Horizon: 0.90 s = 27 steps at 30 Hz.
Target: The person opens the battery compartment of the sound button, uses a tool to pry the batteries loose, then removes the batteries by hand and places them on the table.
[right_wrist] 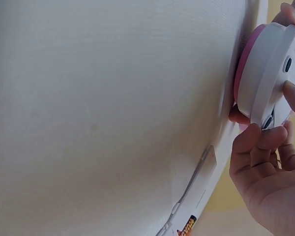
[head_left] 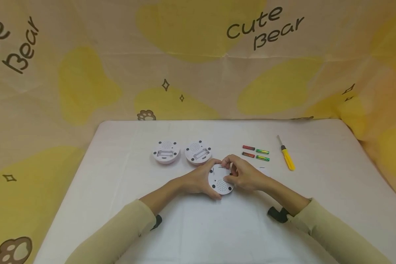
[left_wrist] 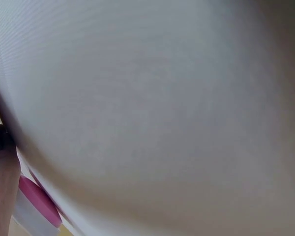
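A round white device (head_left: 222,186), with speaker holes and black feet on its upturned base, is between both hands near the table's middle. My left hand (head_left: 199,179) grips its left side, fingers at the far rim and thumb at the near rim. On the right, my right hand (head_left: 245,172) bends its fingers at the rim while the thumb presses on the base. The right wrist view shows the device (right_wrist: 265,69) side-on with a pink underside, and the right hand's fingertips (right_wrist: 273,136) at its edge. The left wrist view catches mostly table.
Two similar devices (head_left: 166,158) (head_left: 198,157) lie base up behind the left hand, their battery bays uncovered. Red batteries (head_left: 249,147) and green batteries (head_left: 262,151) lie behind the right hand. Farther right is a yellow-handled screwdriver (head_left: 288,158). A thin flat piece (right_wrist: 206,164) lies near the batteries.
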### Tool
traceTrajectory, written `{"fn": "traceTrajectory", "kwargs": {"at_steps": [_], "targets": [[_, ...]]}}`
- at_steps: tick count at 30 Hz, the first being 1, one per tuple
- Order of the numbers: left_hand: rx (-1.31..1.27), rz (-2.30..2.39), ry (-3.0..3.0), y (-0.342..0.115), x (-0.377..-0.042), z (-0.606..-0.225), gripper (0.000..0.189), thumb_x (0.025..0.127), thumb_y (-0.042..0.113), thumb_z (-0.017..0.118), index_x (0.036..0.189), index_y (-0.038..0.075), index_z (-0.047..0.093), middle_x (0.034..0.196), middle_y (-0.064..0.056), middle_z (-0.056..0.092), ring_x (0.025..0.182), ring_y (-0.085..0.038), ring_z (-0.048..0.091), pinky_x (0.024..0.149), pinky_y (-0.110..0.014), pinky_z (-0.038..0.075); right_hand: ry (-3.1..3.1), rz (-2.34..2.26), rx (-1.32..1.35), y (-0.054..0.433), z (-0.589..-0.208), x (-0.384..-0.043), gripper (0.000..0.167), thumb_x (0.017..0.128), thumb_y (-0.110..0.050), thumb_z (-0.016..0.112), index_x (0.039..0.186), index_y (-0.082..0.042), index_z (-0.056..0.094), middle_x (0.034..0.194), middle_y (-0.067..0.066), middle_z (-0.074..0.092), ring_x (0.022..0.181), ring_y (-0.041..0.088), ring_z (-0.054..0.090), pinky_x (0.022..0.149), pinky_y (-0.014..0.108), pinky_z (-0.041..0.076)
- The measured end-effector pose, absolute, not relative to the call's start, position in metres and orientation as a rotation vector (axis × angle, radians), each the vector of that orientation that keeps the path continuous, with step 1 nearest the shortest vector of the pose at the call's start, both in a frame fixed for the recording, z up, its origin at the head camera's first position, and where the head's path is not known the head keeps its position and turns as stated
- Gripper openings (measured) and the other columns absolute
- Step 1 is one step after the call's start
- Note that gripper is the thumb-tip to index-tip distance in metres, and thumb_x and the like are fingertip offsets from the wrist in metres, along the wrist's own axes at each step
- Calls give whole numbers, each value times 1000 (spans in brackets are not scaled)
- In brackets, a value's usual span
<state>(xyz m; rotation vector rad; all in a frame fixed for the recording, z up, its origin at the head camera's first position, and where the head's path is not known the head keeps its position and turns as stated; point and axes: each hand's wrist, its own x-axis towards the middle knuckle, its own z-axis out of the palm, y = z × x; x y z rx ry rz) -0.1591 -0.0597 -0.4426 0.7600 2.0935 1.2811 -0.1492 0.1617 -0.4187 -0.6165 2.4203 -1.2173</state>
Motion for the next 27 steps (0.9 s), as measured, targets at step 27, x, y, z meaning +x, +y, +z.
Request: {"fn": "traceTrajectory", "kwargs": {"at_steps": [27], "targets": [[756,1267,2104,-60,-159,-442,96,64,19,95,140,19,36,119,6,58,105,-9,56,95,-27,42,2361,-1335,-631,171,-416,-154,16,97,0,55,107,-11,61,104,5,60,88,25,54,71,28,48]]}}
